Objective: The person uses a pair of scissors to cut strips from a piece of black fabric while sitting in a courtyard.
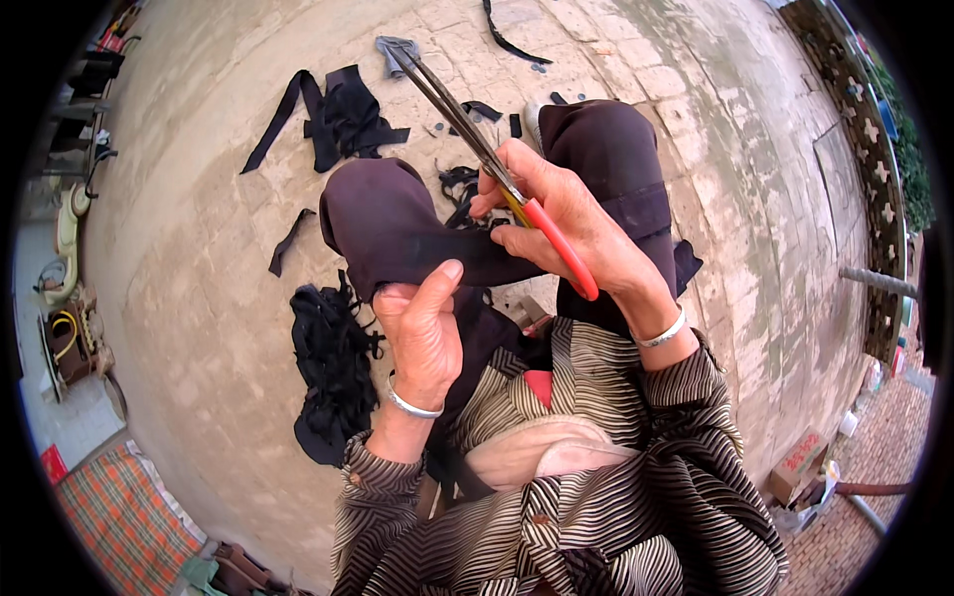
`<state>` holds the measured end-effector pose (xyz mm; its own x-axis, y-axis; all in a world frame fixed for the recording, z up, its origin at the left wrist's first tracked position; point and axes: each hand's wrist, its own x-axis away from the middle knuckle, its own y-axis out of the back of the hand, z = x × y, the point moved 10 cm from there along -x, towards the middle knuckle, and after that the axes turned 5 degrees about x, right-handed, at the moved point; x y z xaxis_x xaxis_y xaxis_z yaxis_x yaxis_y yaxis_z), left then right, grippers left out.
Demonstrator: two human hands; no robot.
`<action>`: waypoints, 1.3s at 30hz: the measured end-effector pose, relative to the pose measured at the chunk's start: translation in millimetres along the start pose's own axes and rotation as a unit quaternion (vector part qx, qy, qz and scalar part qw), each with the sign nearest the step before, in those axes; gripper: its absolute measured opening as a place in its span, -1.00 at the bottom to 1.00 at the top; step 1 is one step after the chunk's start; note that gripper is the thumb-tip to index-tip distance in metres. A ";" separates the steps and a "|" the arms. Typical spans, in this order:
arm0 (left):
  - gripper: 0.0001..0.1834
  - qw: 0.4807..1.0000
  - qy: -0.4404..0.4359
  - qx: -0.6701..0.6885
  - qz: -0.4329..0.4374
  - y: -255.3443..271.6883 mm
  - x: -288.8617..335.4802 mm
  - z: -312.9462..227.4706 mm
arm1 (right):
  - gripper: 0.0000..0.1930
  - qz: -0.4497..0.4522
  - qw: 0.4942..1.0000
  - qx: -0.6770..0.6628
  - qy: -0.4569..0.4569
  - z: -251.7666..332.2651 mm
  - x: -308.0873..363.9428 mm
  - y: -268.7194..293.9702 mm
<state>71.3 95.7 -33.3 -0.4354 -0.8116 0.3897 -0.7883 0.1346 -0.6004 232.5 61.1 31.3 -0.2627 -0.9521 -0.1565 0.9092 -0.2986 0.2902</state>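
Note:
Across my lap, between my knees, stretches a dark cloth strip (pixel 482 260). My left hand (pixel 422 338) pinches its left end, thumb up, beside my left knee. In my right hand (pixel 586 223) is a pair of scissors (pixel 562 250) with red handles, the long metal blades pointing up and away to the left. The blades look nearly together and lie above the floor, apart from the strip. My right fingers are also close to the strip's other end; whether they grip it is hidden. Small black scraps (pixel 459 189) lie on the ground between my knees.
Left of my legs lies a heap of black cloth strips (pixel 333 372). Farther off are black cloth pieces (pixel 353 114), a grey scrap (pixel 397 55) and a long black strip (pixel 509 38). A cardboard box (pixel 798 467) stands at right; a checked cloth (pixel 129 521) lies at lower left.

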 end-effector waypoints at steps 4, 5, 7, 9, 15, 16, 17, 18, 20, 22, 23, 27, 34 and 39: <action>-0.93 1.000 0.018 -0.019 -0.010 6.8 -3.8 4.0 | -0.62 0.057 0.989 -0.135 -0.032 -3.5 0.1 -10.7; -0.93 1.000 0.018 -0.020 -0.010 10.0 -5.0 5.1 | -0.62 0.061 0.991 -0.111 -0.042 -5.4 2.3 -12.0; -0.93 0.997 0.040 -0.069 -0.002 14.6 -6.5 10.1 | -0.62 0.065 0.993 -0.089 -0.053 -8.2 4.7 -13.4; -0.86 0.991 0.080 -0.104 0.018 13.6 -1.4 11.8 | -0.64 0.071 0.996 -0.039 -0.035 -6.3 5.2 -14.7; -0.64 0.898 -0.013 -0.418 0.137 -18.1 39.3 -35.8 | -0.67 0.041 0.994 0.075 -0.072 -5.3 6.7 -9.3; -0.65 0.899 -0.030 -0.410 0.148 -25.5 40.6 -42.8 | -0.67 0.043 0.994 0.073 -0.069 -0.5 6.5 -10.3; -0.63 0.927 0.010 -0.347 0.143 -29.1 38.1 -37.8 | -0.68 0.037 0.995 0.083 -0.049 8.5 7.0 -10.2; -0.62 0.949 0.051 -0.280 0.137 -33.5 32.3 -30.4 | -0.68 0.030 0.995 0.093 -0.030 16.5 8.0 -10.1; -0.47 0.952 0.171 -0.201 0.153 -32.2 17.0 -4.8 | -0.71 0.029 0.994 0.103 -0.008 30.3 9.2 -10.7; -0.45 0.962 0.182 -0.144 0.146 -28.2 7.5 6.9 | -0.72 0.019 0.984 0.165 0.064 51.1 12.4 -13.5; -0.45 0.964 0.181 -0.113 0.159 -30.7 4.2 9.5 | -0.72 0.022 0.979 0.184 0.080 54.7 13.9 -15.5; -0.59 0.980 0.133 -0.035 0.142 -28.0 -3.0 18.1 | -0.70 0.033 0.977 0.188 0.096 61.8 25.4 -27.1; -0.80 0.996 0.061 -0.029 0.064 -20.8 -9.1 5.3 | -0.64 -0.094 0.992 0.087 -0.007 26.6 44.0 9.4; -0.78 0.995 0.039 -0.038 0.085 -25.5 -6.4 2.1 | -0.62 -0.085 0.994 0.026 -0.062 13.0 47.6 15.6</action>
<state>95.1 96.3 -22.0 -0.5956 -0.7266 0.3423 -0.7293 0.3107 -0.6095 230.0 10.2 40.6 -0.4524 -0.8871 -0.0919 0.8305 -0.4566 0.3191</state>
